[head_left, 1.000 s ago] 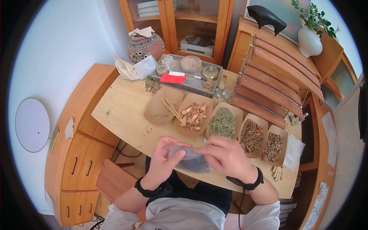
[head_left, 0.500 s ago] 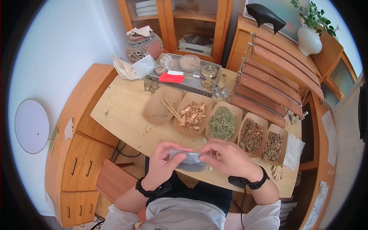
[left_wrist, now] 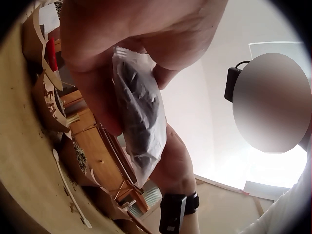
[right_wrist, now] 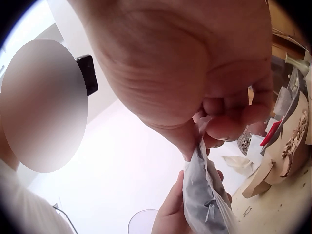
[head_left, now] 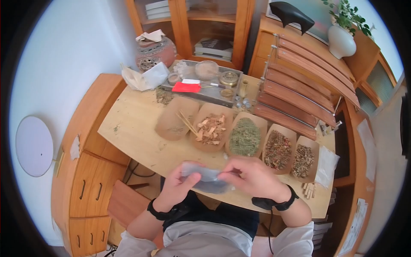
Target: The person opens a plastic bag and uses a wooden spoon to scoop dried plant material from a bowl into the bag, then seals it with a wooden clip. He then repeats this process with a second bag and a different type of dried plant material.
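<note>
A small translucent pouch with dark contents is held in both hands over the near edge of the table. My left hand grips its left end, thumb on the near face and fingers behind. At the upper right corner, the thumb and curled index finger of my right hand pinch the edge. In the left wrist view, the pouch looks bulging and creased, with a crimped edge at the top. The right wrist view has its end drawn thin between thumb and fingertip.
Beyond the hands stand paper trays of wood chips, green dried herb, reddish mix and brown bits. Tongs-like sticks lean in another tray. Behind are a grey tray and a wooden slatted rack.
The right hand's fingers have shifted from atop the pouch to its right corner, now pinching there. The left hand keeps its grip. The head view has turned slightly.
</note>
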A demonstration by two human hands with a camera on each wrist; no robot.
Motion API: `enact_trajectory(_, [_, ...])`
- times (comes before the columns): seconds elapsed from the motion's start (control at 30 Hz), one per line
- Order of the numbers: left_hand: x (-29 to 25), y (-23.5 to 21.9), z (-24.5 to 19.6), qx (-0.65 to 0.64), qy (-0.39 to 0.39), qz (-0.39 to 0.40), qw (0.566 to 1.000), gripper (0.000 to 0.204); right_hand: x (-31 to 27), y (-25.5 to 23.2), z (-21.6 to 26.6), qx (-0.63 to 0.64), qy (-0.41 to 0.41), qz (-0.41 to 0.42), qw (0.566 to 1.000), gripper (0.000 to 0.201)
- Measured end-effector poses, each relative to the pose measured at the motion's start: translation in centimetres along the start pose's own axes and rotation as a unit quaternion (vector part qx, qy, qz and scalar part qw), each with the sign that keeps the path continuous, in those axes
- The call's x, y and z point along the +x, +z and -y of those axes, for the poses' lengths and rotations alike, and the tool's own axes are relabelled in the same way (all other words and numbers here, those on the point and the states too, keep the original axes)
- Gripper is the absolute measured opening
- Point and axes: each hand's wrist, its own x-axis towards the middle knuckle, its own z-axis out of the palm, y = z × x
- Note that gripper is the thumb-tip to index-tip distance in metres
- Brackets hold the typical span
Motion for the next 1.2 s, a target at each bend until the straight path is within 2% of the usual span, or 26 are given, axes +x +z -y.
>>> enact_trajectory(0.07, [0.1,0.5,0.2,0.005,0.009,-0.032,0.999,0.023,0.0,0.4,-0.2,-0.017,-0.008,0.0,1.0,0.017])
enact_trajectory(0.2, [0.2,1.7,1.2,-0.093,0.03,-0.099,0.99,0.018,-0.4,1.1,-0.3,-0.033,-0.014,-0.032,0.999,0.014])
enact_trajectory(0.33, [0.4,2.3,0.9,-0.17,0.021,-0.042,0.984,0.027,-0.7,0.9,-0.1,-0.015,-0.029,-0.052,0.998,0.014])
enact_trajectory(0.53, [0.6,3.7,1.6,-0.149,-0.055,-0.028,0.987,0.031,-3.3,0.8,-0.3,-0.054,-0.032,-0.095,0.993,0.016])
enact_trajectory(0.63, [0.5,5.1,2.0,-0.132,-0.048,-0.008,0.99,0.027,-5.2,0.4,0.0,-0.07,-0.002,-0.108,0.992,0.016])
enact_trajectory(0.73, [0.2,5.7,2.2,-0.068,-0.027,0.052,0.996,0.023,-7.7,0.1,1.0,-0.069,0.043,-0.118,0.99,0.018])
enact_trajectory(0.77, [0.0,6.6,2.0,-0.055,-0.018,0.023,0.998,0.021,-8.9,-0.4,1.3,-0.065,0.075,-0.14,0.985,0.021])
enact_trajectory(0.83, [-0.1,6.7,2.4,-0.044,-0.011,0.025,0.999,0.02,-12.0,-1.7,2.1,-0.056,0.14,-0.184,0.971,0.028])
enact_trajectory(0.9, [-0.1,6.6,2.8,-0.038,-0.004,0.024,0.999,0.02,-15.9,-3.4,0.7,-0.056,0.171,-0.275,0.944,0.031])
enact_trajectory(0.97, [0.1,6.5,3.1,-0.038,0.001,0.018,0.999,0.019,-19.9,-5.6,-0.4,-0.096,0.284,-0.337,0.892,0.027])
enact_trajectory(1.03, [0.3,6.4,3.3,-0.048,-0.003,0.02,0.999,0.019,-24.9,-6.9,-4.3,-0.116,0.334,-0.387,0.852,0.026])
enact_trajectory(1.13, [0.4,6.6,3.6,-0.057,-0.012,0.027,0.998,0.019,-27.4,-7.6,-4.6,-0.219,0.447,-0.327,0.804,0.027])
enact_trajectory(1.2, [0.4,6.8,3.5,-0.061,-0.016,0.034,0.997,0.019,-28.3,-6.9,-6.0,-0.181,0.452,-0.33,0.809,0.031])
